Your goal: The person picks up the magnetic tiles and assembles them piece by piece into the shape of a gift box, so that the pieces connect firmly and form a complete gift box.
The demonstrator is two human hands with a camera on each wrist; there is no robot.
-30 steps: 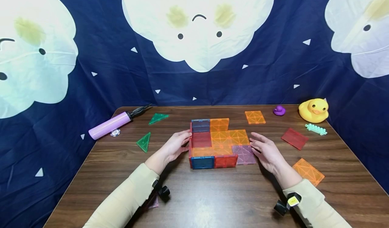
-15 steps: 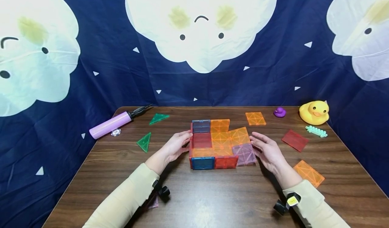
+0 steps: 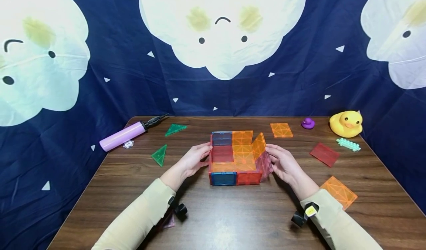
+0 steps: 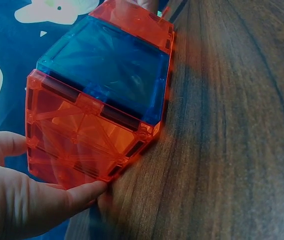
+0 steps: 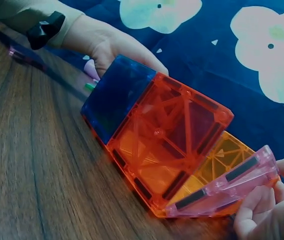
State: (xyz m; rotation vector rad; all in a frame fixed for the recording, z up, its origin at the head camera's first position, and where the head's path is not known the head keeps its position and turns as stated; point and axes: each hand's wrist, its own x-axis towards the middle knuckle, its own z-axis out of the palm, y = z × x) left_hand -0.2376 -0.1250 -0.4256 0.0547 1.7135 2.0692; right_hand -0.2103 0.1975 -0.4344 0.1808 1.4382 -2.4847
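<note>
A low box of see-through magnetic tiles (image 3: 223,179) stands mid-table, with red, blue and orange walls and an orange and red floor. My left hand (image 3: 189,162) rests its fingers and thumb against the outside of its red left wall (image 4: 77,130). At the right end an orange tile (image 3: 259,145) and a purple tile (image 3: 264,165) stand tilted up, leaning outward. My right hand (image 3: 283,163) holds these two at their outer side. In the right wrist view, the fingers (image 5: 261,202) curl at the edge of the purple tile.
Loose orange tiles (image 3: 339,192) and a red tile (image 3: 324,154) lie to the right. A yellow duck (image 3: 346,125), a small purple duck (image 3: 307,123) and a teal toy (image 3: 348,144) stand behind. Green triangles (image 3: 159,155) and a purple pump (image 3: 123,136) lie left.
My right hand has moved left, folding the orange and purple end tiles up from flat on the table to a steep tilt. The left hand stays at the box's left wall.
</note>
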